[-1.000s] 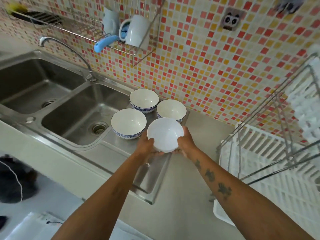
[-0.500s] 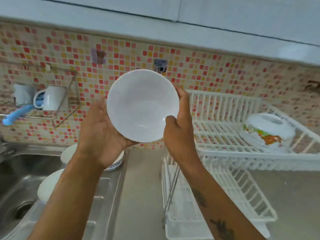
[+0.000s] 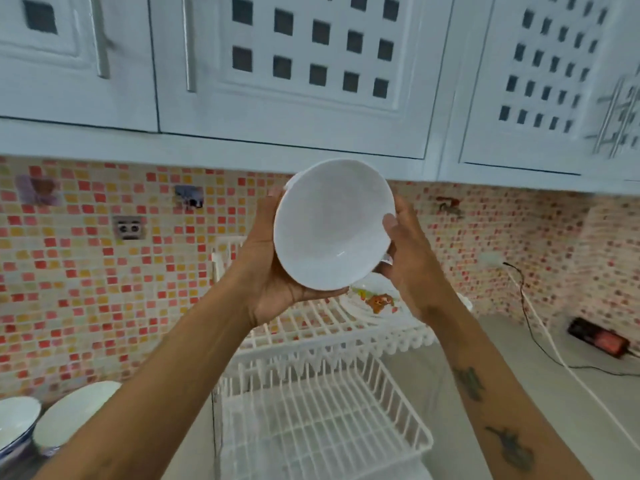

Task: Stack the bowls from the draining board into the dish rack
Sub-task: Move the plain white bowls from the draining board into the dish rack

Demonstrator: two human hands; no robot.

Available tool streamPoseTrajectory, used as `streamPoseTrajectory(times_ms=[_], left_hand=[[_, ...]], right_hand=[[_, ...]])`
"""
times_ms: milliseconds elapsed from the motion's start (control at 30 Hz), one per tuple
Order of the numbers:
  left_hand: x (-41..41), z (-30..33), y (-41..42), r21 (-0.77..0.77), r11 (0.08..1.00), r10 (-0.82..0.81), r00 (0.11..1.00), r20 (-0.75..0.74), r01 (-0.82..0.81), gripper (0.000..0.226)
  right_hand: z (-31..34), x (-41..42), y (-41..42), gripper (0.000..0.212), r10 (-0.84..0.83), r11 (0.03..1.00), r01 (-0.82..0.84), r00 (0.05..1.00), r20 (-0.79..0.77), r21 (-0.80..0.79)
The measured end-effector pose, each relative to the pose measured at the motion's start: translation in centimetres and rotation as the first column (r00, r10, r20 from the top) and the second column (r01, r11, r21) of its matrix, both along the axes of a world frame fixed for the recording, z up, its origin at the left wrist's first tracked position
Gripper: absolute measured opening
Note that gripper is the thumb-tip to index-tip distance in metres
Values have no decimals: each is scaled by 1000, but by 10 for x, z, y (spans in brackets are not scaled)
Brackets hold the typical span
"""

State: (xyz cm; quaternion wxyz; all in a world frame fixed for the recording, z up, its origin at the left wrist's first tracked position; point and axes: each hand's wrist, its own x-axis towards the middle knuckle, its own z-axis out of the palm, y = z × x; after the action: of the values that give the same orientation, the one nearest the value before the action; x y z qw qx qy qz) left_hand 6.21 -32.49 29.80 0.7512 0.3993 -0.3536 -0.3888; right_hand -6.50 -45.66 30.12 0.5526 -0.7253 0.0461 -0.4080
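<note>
Nearest the camera, two bowls (image 3: 74,415) sit at the lower left edge of the view, beside the left forearm. Past them stands the white dish rack (image 3: 322,420), its lower tier bare wire and its upper tier carrying a patterned plate (image 3: 372,297). Above the rack, a white bowl (image 3: 332,228) is held up tilted, its hollow facing the camera. The left hand (image 3: 273,289) cups it from below, fingers curled round its rim; the right hand (image 3: 407,258) grips the opposite rim, thumb inside. Behind lie the mosaic tile wall (image 3: 86,271) and white cupboards (image 3: 311,64).
</note>
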Motion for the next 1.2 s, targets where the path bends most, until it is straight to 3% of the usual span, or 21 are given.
streamPoseTrajectory(times_ms=[133,267,367,533,667,733,867,1200], left_hand=[[-7,7,-44,78,956,250,924,288,-283,40],[-12,-5,-87,-143,853,467,615,635,-501,48],[-9,-16,-116,-183,842,459,497,736,-507,61],[2,-28,-150,-89,846,344,410,845,-526,74],[8,-44,-164,-77,810,290,284,914,-581,72],[11,-49,-169,-40,807,242,268,933,-589,73],[8,-54,-179,57,803,115,248,962,-593,74],[11,-63,-186,144,808,16,266,964,-571,87]], right_hand=[[9,-10,-58,46,14,989,-3,997,-73,147],[9,0,-98,60,33,980,10,976,-214,199],[9,6,-112,60,20,978,39,960,-278,204],[0,16,-127,29,-231,960,274,896,-379,65],[-19,26,-142,55,-286,944,328,867,-407,35],[-30,31,-149,57,-282,940,336,858,-430,54],[-40,35,-158,30,-296,929,362,853,-431,79],[-52,52,-177,47,-364,919,385,748,-555,-85]])
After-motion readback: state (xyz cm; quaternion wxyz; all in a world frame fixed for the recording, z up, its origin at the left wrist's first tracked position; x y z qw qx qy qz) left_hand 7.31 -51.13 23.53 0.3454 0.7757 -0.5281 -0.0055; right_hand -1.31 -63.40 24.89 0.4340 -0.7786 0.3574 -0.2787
